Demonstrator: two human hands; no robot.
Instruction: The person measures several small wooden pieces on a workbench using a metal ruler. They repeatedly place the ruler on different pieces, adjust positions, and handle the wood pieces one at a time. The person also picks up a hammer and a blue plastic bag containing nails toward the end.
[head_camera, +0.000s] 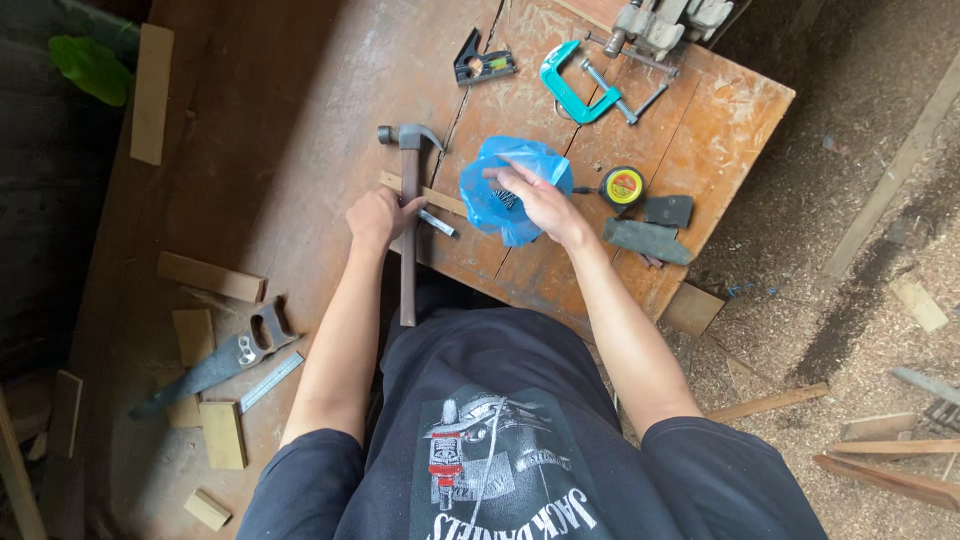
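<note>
The blue plastic bag lies a little above the middle of the frame, on the wooden tabletop. It is crumpled, its longer side runs from the upper right down to the lower left, and its opening looks turned toward the upper left. The right hand reaches into the opening; its fingers are inside or over small dark pieces, but I cannot tell if they are closed on any piece.

Just to the left, the left hand rests on a thin wooden strip, fingers curled together on it, beside the hammer. The long axis of the hammer goes nearly straight up and down in the frame, with the head at the top and the handle end toward the person. A short metal piece lies between the two hands.

Right of the bag are a yellow tape measure and two dark flat stones. Higher in the frame are a teal clamp and a small square tool. At the lower left lie a handsaw, a steel ruler and some wood offcuts. Sawdust covers the floor at the right.
</note>
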